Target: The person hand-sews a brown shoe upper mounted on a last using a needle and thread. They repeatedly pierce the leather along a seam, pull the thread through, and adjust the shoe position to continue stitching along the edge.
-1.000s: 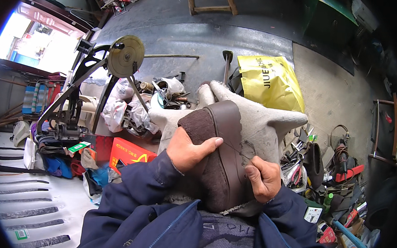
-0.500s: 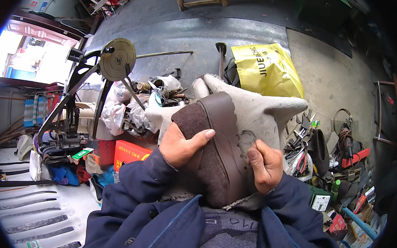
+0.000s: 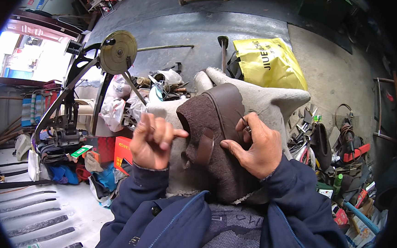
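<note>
My right hand (image 3: 255, 148) presses the brown boot (image 3: 218, 139) at centre frame, fingers pinched on a small metal tool (image 3: 246, 123); my left hand (image 3: 153, 141), curled loosely, holds nothing I can make out; best to pin the boot flat on the grey cloth (image 3: 273, 101).

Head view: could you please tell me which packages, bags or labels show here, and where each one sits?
Yellow bag: floor, top centre-right, crumpled plastic, dark print.
Red box: left of the left hand, orange-red carton.
Green label: left of the box, small green-white tag.
White bags: below the wheel, bunched translucent plastic.
</note>
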The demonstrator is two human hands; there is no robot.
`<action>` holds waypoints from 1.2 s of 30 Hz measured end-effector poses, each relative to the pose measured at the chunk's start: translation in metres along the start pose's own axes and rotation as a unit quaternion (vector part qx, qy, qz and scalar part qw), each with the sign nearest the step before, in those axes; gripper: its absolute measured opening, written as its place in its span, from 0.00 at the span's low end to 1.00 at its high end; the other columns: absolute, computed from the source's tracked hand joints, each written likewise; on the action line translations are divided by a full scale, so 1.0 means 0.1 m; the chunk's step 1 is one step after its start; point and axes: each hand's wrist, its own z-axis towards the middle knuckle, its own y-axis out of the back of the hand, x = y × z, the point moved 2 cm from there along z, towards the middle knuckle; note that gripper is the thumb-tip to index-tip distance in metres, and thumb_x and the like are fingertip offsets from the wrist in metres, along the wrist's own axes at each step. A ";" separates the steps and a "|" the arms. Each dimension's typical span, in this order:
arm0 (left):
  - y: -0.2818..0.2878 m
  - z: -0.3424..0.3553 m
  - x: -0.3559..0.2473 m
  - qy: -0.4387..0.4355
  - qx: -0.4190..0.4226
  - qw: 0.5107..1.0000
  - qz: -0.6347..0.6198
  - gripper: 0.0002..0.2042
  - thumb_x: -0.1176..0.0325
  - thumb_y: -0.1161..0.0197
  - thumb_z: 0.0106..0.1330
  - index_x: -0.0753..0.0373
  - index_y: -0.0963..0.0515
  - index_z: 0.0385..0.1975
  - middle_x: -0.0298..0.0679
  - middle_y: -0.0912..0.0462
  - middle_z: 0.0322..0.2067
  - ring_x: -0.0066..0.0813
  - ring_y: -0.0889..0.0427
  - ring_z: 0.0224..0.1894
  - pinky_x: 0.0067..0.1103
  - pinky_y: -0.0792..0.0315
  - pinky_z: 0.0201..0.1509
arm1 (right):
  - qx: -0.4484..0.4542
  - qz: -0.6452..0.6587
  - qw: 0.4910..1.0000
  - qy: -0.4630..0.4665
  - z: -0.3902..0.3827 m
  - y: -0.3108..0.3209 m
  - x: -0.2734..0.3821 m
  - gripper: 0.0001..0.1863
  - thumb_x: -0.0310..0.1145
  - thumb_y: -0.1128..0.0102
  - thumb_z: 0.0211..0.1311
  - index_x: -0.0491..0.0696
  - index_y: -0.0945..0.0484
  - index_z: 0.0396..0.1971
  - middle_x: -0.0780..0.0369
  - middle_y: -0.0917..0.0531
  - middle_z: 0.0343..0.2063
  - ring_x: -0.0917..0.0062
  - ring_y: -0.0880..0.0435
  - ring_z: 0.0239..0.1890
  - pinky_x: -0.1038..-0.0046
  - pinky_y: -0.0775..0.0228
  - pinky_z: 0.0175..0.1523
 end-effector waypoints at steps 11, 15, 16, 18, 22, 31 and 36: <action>-0.47 -0.07 -0.10 -0.236 0.007 0.853 0.466 0.12 0.68 0.34 0.72 0.63 0.25 0.26 0.34 0.26 0.25 0.19 0.32 0.25 0.18 0.38 0.29 | 0.035 0.094 0.991 -0.093 -0.03 0.02 -0.10 0.22 0.34 0.20 0.57 0.45 0.27 0.42 0.66 0.25 0.22 0.83 0.24 0.27 0.76 0.30 0.35; -0.91 -0.11 0.13 -0.221 0.127 0.736 0.627 0.09 0.77 0.24 0.58 0.63 0.12 0.38 0.41 0.18 0.28 0.35 0.18 0.27 0.27 0.23 0.32 | 0.058 0.329 0.931 -0.145 -0.06 0.06 -0.13 0.15 0.31 0.29 0.67 0.42 0.25 0.45 0.67 0.21 0.33 0.87 0.24 0.39 0.81 0.31 0.47; -0.96 -0.07 0.15 -0.219 0.135 0.718 0.646 0.10 0.79 0.26 0.59 0.63 0.11 0.40 0.41 0.19 0.29 0.32 0.19 0.27 0.24 0.24 0.32 | 0.070 0.343 0.926 -0.145 -0.09 0.09 -0.11 0.14 0.30 0.31 0.69 0.41 0.25 0.46 0.68 0.21 0.36 0.87 0.24 0.41 0.81 0.31 0.49; -1.00 0.00 0.19 -0.194 0.141 0.692 0.681 0.10 0.81 0.28 0.59 0.63 0.11 0.41 0.39 0.20 0.29 0.32 0.19 0.28 0.24 0.25 0.33 | 0.080 0.287 0.947 -0.117 -0.16 0.13 -0.06 0.11 0.28 0.36 0.71 0.40 0.22 0.48 0.65 0.19 0.37 0.86 0.23 0.41 0.80 0.30 0.49; -0.94 0.02 0.24 -0.163 0.137 0.684 0.698 0.09 0.77 0.28 0.60 0.61 0.12 0.40 0.38 0.20 0.29 0.36 0.17 0.29 0.28 0.23 0.33 | 0.037 0.217 0.973 0.071 -0.14 0.16 0.09 0.13 0.21 0.38 0.66 0.38 0.19 0.50 0.54 0.15 0.35 0.68 0.13 0.38 0.71 0.24 0.46; -0.90 0.08 0.24 -0.133 0.058 0.738 0.659 0.03 0.77 0.33 0.66 0.66 0.16 0.37 0.49 0.14 0.32 0.47 0.12 0.35 0.30 0.20 0.39 | 0.061 0.107 0.991 0.044 0.06 0.32 -0.09 0.06 0.26 0.33 0.67 0.41 0.18 0.40 0.57 0.15 0.25 0.72 0.13 0.28 0.72 0.23 0.36; -0.87 0.11 0.27 -0.128 0.040 0.743 0.655 0.03 0.77 0.33 0.66 0.67 0.17 0.36 0.50 0.15 0.31 0.47 0.12 0.34 0.29 0.20 0.40 | -0.123 0.641 0.757 -0.026 0.10 0.54 -0.28 0.19 0.47 0.45 0.79 0.45 0.20 0.38 0.70 0.26 0.20 0.90 0.39 0.15 0.80 0.46 0.21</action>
